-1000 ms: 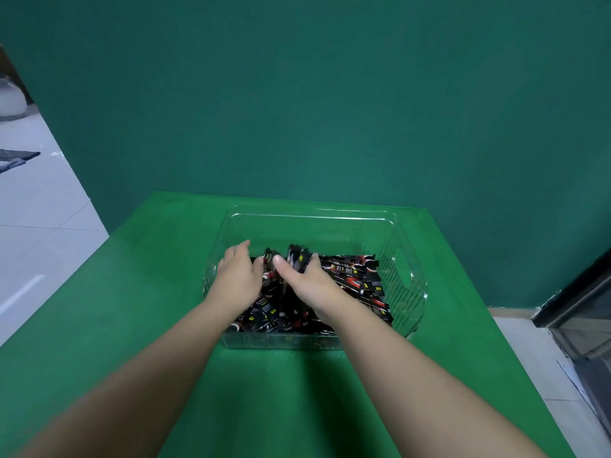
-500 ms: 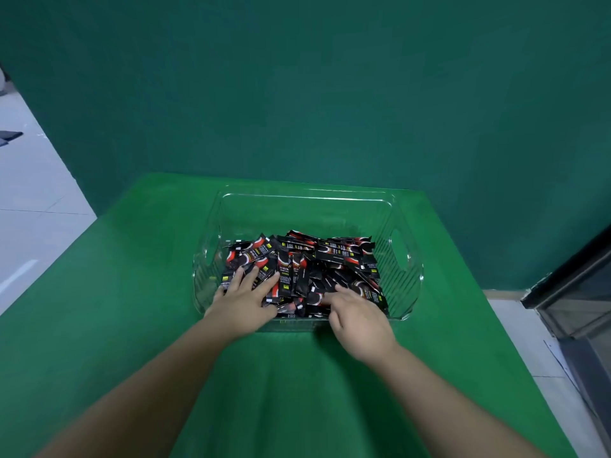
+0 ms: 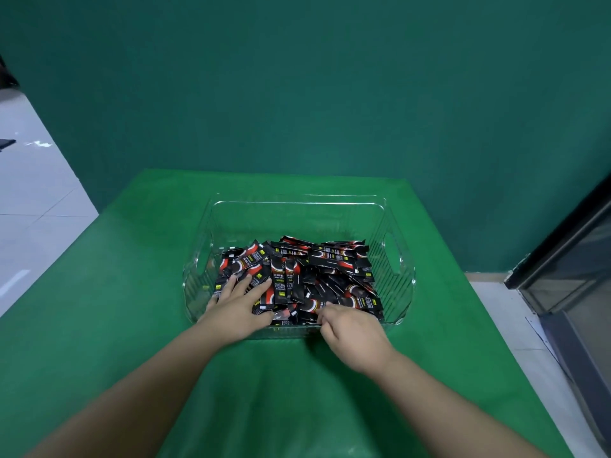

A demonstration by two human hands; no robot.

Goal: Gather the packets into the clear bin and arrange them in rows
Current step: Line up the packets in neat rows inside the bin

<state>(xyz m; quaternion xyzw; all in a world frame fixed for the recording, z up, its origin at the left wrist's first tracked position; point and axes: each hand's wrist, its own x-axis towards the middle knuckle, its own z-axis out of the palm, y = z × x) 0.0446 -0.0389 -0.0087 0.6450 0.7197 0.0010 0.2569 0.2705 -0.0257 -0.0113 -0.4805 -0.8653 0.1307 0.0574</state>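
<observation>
Both hands (image 3: 294, 320) rest on packets (image 3: 317, 272) in clear bin (image 3: 398, 289)

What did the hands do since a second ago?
Both hands pulled back from the middle of the packets toward the near wall of the clear bin. The left hand now lies flat on them; the right hand curls at the near edge. All packets stayed inside the bin.

Packets heaped in the clear bin

A transparent ribbed plastic bin with side handle cutouts (image 3: 393, 249) stood on the green tabletop — inside it, slim black-and-red foil packets (image 3: 307, 276) lay in a loose overlapping pile, pointing every which way, crowded toward the near wall.
</observation>
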